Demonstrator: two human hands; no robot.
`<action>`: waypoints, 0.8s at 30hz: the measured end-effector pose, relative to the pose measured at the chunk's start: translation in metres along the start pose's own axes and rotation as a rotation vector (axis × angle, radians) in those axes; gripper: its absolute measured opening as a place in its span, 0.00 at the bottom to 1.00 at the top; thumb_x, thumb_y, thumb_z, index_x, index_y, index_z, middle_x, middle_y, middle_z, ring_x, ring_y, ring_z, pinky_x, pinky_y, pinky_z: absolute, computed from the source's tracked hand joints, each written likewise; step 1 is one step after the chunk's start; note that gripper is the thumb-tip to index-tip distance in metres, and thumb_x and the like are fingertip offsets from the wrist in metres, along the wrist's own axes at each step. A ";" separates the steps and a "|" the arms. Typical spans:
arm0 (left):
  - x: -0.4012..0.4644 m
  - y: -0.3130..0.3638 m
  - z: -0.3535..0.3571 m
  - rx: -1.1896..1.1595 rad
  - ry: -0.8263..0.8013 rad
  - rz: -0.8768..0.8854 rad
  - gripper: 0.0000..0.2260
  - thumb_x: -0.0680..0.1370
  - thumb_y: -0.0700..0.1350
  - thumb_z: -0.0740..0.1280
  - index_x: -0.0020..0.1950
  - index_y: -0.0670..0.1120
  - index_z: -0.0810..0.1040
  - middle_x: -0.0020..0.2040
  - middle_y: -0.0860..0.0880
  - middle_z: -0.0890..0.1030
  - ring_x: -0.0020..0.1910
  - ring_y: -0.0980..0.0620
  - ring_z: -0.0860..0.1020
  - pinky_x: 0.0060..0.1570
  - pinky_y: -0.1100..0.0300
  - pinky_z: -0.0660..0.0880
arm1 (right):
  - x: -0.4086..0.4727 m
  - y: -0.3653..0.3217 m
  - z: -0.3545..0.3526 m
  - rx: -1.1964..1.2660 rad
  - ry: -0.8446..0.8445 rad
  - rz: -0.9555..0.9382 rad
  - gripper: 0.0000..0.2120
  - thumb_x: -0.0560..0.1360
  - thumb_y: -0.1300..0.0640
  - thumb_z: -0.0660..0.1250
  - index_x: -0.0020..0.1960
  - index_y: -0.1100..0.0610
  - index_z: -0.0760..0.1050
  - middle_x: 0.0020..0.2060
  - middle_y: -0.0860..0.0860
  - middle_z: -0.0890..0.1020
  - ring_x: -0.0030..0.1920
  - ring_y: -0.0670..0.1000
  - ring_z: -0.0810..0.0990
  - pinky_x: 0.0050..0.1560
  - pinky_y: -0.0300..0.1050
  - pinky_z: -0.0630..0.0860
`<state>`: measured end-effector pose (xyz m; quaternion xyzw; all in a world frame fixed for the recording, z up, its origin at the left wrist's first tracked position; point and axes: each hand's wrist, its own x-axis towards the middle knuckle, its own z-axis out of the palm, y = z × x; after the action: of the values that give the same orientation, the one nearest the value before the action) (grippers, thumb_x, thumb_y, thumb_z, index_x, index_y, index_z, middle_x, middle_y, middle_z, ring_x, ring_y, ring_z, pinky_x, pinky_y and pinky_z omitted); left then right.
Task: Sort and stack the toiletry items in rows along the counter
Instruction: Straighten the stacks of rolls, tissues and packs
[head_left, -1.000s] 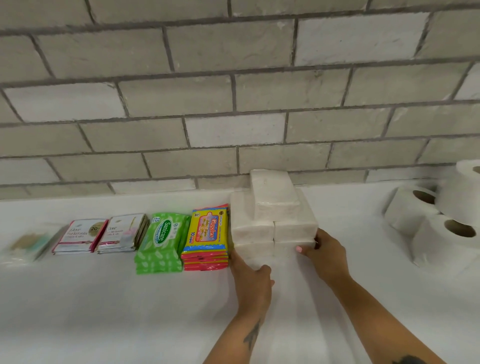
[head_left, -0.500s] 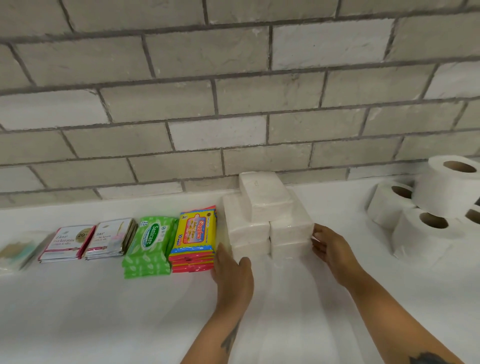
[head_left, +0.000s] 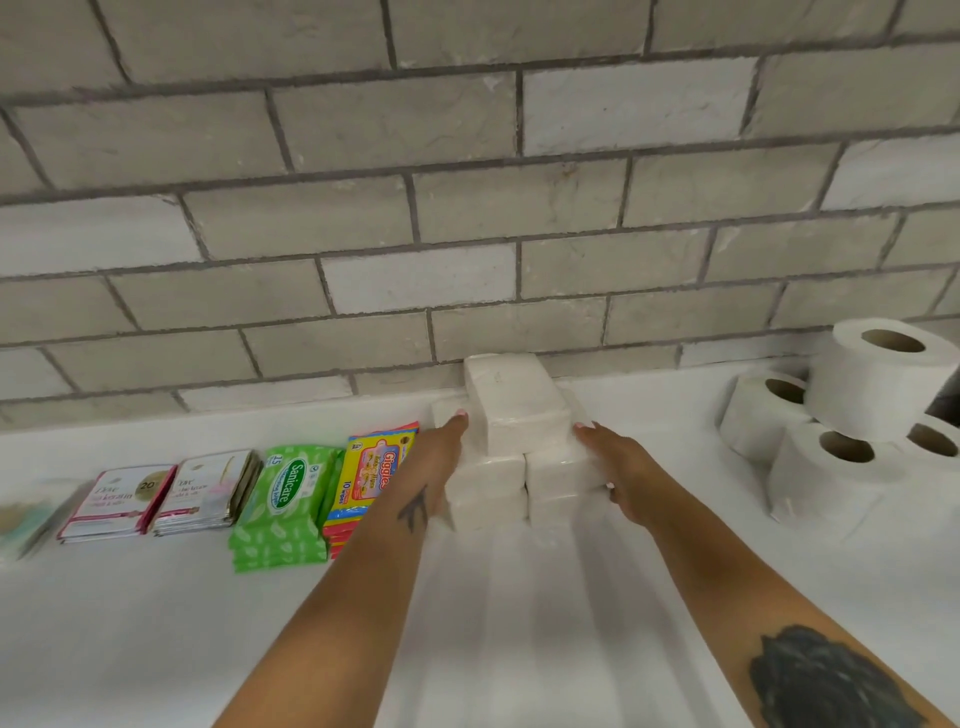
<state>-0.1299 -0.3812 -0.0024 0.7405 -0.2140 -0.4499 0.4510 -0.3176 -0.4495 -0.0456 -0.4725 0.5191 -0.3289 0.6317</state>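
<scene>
A stack of white tissue packs (head_left: 514, 415) stands on the white counter (head_left: 156, 623) against the brick wall, with one pack on top of two columns. My left hand (head_left: 439, 462) lies flat against the stack's left side, fingers straight. Against the right side presses my right hand (head_left: 618, 467), its fingers also extended. To the left runs a row: yellow-and-red wipes (head_left: 376, 467), green Sanicare wipes (head_left: 288, 499) and two piles of pink-and-white sachets (head_left: 208, 491) (head_left: 117, 501).
Several white toilet rolls (head_left: 857, 395) are piled at the right, near the wall. A blurred clear packet (head_left: 21, 519) lies at the far left edge. The grey brick wall (head_left: 467, 208) closes off the back of the counter.
Both hands have slid from the stack's front lower corners up along its sides toward the wall. The camera has moved closer and tilted.
</scene>
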 end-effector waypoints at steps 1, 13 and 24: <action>0.003 0.000 0.001 0.032 -0.004 0.005 0.27 0.77 0.60 0.62 0.65 0.39 0.70 0.53 0.44 0.75 0.57 0.43 0.74 0.62 0.53 0.69 | 0.001 0.000 0.001 -0.014 0.015 0.002 0.28 0.74 0.43 0.65 0.71 0.52 0.67 0.67 0.53 0.72 0.65 0.57 0.72 0.67 0.58 0.67; 0.044 -0.018 0.002 0.107 -0.109 0.051 0.25 0.63 0.58 0.71 0.52 0.42 0.80 0.50 0.41 0.83 0.49 0.40 0.82 0.56 0.42 0.76 | -0.016 0.001 0.003 -0.114 0.111 -0.031 0.13 0.77 0.45 0.59 0.47 0.54 0.74 0.54 0.58 0.78 0.55 0.59 0.76 0.62 0.60 0.71; -0.001 -0.013 0.048 0.076 -0.155 0.102 0.15 0.76 0.49 0.68 0.55 0.38 0.78 0.49 0.40 0.82 0.43 0.44 0.80 0.47 0.51 0.77 | -0.035 0.005 -0.042 -0.072 0.189 -0.036 0.11 0.78 0.47 0.59 0.48 0.53 0.75 0.52 0.54 0.79 0.55 0.57 0.76 0.63 0.57 0.71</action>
<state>-0.1724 -0.3967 -0.0220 0.7083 -0.3026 -0.4738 0.4269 -0.3675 -0.4267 -0.0389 -0.4710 0.5791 -0.3644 0.5567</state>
